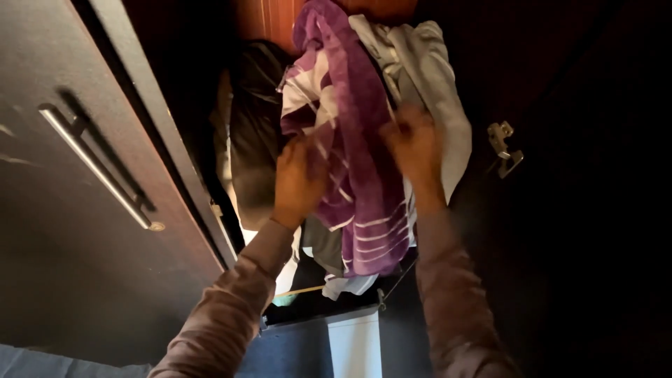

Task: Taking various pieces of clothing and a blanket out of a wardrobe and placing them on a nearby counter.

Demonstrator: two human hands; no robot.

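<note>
While reaching up into wardrobe [161, 126], left hand [297, 183] and right hand [414, 148] gripping purple striped towel [360, 175], fingers closing on cloth; towel hanging between dark garment [255, 126] and pale garment [434, 84], near wardrobe's open front edge.

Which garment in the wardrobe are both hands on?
The purple white-striped cloth: left hand and right hand grip it; the grey garment and dark one hang untouched.

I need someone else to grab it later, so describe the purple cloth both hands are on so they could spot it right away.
Start at the dark wardrobe door with the long metal bar handle; in the open gap beside it hangs a bunch of clothes. The purple towel-like cloth with white stripes hangs in the middle, between the left hand and right hand. Its neighbours are plain: a dark garment and a pale grey one.
</note>
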